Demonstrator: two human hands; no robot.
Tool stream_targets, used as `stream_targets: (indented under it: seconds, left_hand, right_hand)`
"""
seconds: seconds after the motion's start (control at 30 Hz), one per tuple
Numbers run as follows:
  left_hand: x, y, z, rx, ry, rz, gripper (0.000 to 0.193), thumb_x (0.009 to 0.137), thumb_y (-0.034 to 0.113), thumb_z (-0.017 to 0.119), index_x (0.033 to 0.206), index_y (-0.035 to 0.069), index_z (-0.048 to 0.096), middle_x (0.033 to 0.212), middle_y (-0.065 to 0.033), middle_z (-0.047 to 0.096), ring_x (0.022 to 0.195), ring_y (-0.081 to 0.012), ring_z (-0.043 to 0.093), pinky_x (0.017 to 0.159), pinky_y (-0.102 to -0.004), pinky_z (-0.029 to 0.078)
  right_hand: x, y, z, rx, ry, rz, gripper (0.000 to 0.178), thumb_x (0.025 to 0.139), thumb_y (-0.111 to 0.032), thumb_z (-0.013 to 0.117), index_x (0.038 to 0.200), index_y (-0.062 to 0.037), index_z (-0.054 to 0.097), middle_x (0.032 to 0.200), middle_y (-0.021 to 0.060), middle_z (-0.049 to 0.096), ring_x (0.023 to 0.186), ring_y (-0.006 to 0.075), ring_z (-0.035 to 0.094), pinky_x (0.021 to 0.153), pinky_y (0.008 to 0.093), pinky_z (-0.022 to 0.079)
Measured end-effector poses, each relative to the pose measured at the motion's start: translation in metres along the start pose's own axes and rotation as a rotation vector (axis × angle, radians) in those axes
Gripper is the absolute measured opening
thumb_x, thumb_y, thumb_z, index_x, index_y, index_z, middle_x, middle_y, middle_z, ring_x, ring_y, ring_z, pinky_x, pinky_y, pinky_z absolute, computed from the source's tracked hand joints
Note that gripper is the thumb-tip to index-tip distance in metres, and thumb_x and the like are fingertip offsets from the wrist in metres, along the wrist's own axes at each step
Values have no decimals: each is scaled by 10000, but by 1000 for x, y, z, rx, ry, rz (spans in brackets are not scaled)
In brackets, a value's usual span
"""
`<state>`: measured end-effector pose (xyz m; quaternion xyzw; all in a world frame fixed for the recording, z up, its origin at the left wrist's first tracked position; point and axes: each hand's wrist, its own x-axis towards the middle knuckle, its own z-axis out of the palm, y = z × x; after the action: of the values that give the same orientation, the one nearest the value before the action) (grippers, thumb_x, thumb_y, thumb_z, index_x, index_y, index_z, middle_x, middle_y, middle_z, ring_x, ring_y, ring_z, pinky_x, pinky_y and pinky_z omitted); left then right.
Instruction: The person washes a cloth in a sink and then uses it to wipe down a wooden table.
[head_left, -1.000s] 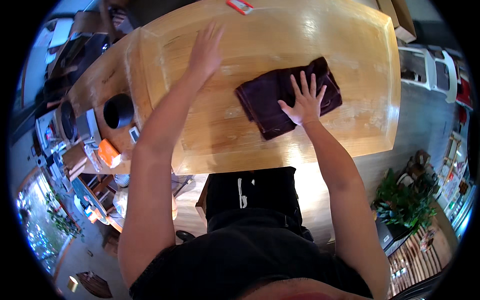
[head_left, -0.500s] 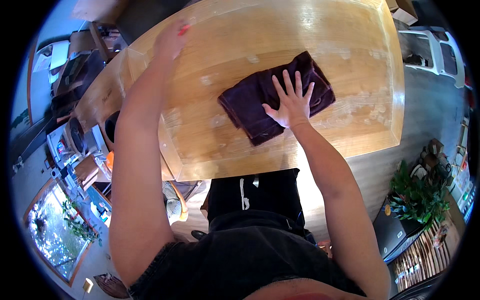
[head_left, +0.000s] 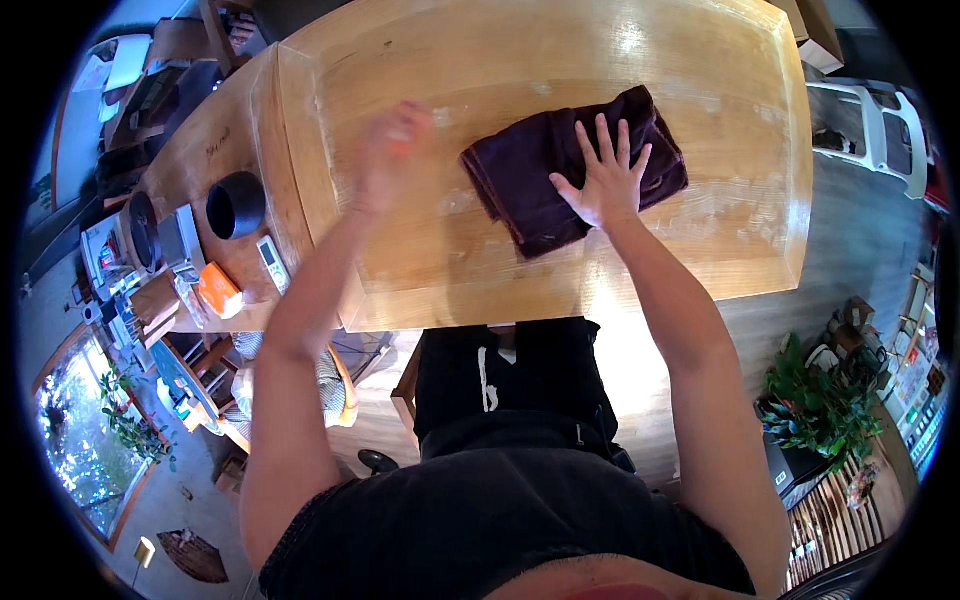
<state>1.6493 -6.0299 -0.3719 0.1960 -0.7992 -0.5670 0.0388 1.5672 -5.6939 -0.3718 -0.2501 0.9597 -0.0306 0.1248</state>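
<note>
Maroon, one folded cloth (head_left: 525,165) lies under one spread right hand (head_left: 609,188); one blurred left hand (head_left: 385,152) grips one red object (head_left: 404,149).

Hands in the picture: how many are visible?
2: the left hand, blurred, holding a small red thing over the wooden table; the right hand, spread on the dark folded cloth.

The person wears a dark short-sleeved top (head_left: 480,510) and black trousers (head_left: 550,375) with a narrow white strip (head_left: 485,375) in front.
</note>
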Motion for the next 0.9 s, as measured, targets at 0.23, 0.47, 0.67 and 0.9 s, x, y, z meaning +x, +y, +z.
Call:
stream_targets:
  seconds: [0.23,0.47,0.67,0.9]
  left_hand:
    - [-66,39,150,503,-24,583,476,789,50,725,1250,5,618,1127,-160,648,1025,-351,619,911,-423,521]
    - [-94,17,98,647,-156,569,512,789,54,727,1282,-7,600,1055,-149,625,989,-342,605,879,-442,519]
    - [-110,19,66,713,-198,498,447,841,70,693,1282,32,627,1110,-153,635,1009,-361,600,854,-446,517]
    - [-74,57,121,373,-30,-41,327,913,90,632,1232,29,668,1194,-155,646,1081,-374,578,947,-445,479]
  right_hand:
    - [-2,44,10,147,175,-102,637,1009,-513,465,1592,-295,328,1686,81,214,1547,410,134,1192,690,119]
    - [3,51,15,-73,159,-40,606,1031,-510,416,1598,-326,306,1700,52,173,1560,374,117,1195,682,100]
    - [3,45,13,-65,126,-21,603,1035,-518,378,1604,-351,275,1701,53,172,1566,367,94,1204,678,62]
    - [3,45,13,-11,173,-32,601,1021,-510,409,1593,-353,313,1694,41,205,1563,353,123,1200,679,65]
